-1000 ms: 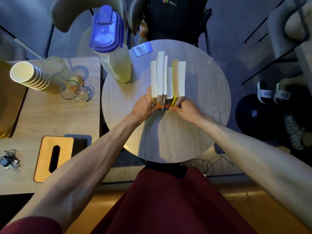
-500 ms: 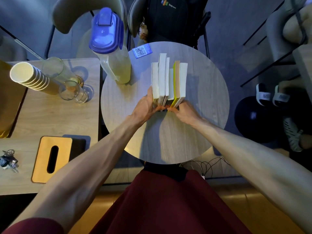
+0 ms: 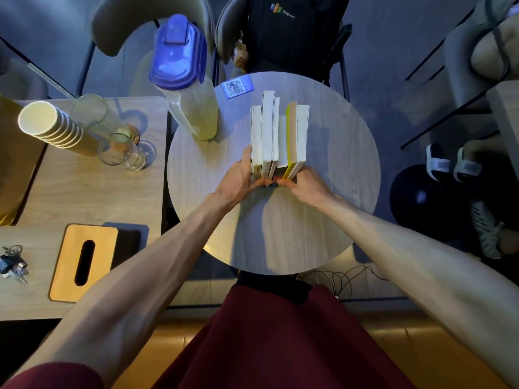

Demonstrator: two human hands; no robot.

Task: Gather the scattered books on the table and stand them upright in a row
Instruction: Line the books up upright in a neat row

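Observation:
Several books (image 3: pixel 278 130) stand upright side by side in a row near the middle of the round wooden table (image 3: pixel 280 234), pale page edges up, one with a yellow cover. My left hand (image 3: pixel 238 181) holds the near left corner of the row, thumb along the leftmost book and fingers across the spines. My right hand (image 3: pixel 306 186) holds the near right corner, its fingers reaching along the spines towards the left hand's fingertips. The bottoms of the spines are hidden behind my fingers.
A tall pitcher with a blue lid (image 3: pixel 185 80) and a QR card (image 3: pixel 237 87) stand on the table's far left. The side table on the left carries stacked paper cups (image 3: pixel 47 124), glasses (image 3: pixel 120 150), a wooden tissue box (image 3: pixel 84 262) and keys (image 3: pixel 12 265). Chairs ring the far side.
Both hands stay at the near end of the row. The view has shifted slightly; the books keep their order and stay upright.

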